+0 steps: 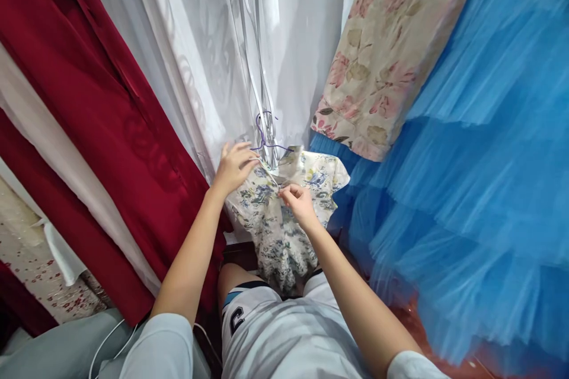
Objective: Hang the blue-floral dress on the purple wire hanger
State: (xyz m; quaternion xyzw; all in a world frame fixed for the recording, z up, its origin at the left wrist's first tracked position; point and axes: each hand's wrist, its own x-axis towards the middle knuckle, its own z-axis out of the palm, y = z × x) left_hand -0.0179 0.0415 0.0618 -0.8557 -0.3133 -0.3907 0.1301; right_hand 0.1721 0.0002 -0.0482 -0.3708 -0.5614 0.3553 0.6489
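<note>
A cream floral dress (267, 204) with blue and yellow print hangs from a purple hanger (263, 136) in front of me. Its gathered lower part drops between my knees. My left hand (235, 167) is at the dress's left shoulder, just below the hanger's arm, with thumb and fingers closed on the neckline edge. Lower down, at the front of the neckline, my right hand (300, 202) pinches the edge between thumb and fingertips. The stretch of neckline between both hands looks taut. What lies inside the right fingertips is too small to make out.
White straps (249, 41) hang down to the hanger before a white curtain (297, 35). Long red fabric (120, 130) hangs on the left. A pink-flowered cloth (377, 65) and a blue tulle skirt (480, 172) hang on the right. A white cable (104, 343) lies at lower left.
</note>
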